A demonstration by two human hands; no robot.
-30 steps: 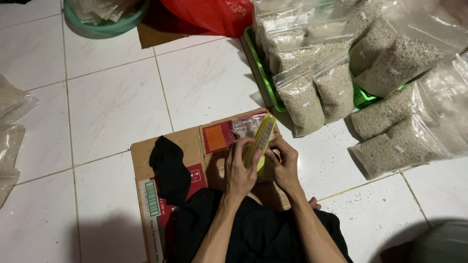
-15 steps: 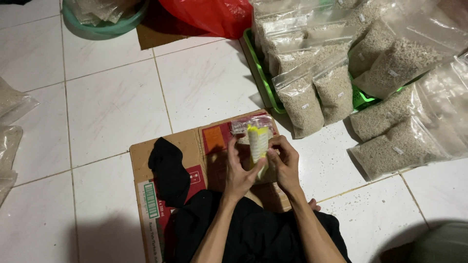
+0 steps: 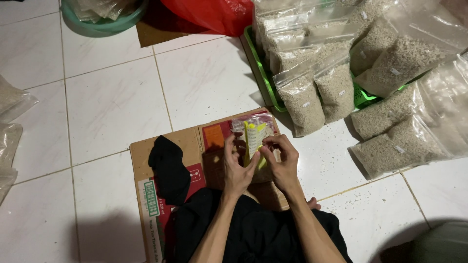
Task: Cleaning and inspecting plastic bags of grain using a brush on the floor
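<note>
Between both hands, left hand (image 3: 237, 168) and right hand (image 3: 281, 163) each grip the upright yellow-topped clear packet (image 3: 253, 139), fingers closed on it.

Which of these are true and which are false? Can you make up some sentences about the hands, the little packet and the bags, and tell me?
1. Both hands, left hand and right hand, hold the small clear plastic packet with yellow contents. True.
2. The packet is held over a flattened brown cardboard box. True.
3. The clear zip bags of pale grains lie to the person's left. False: they lie to the right, in and around a green plastic tray.
4. A black cloth lies on the cardboard. True.
5. The floor is wooden planks. False: it is white tiles.
</note>
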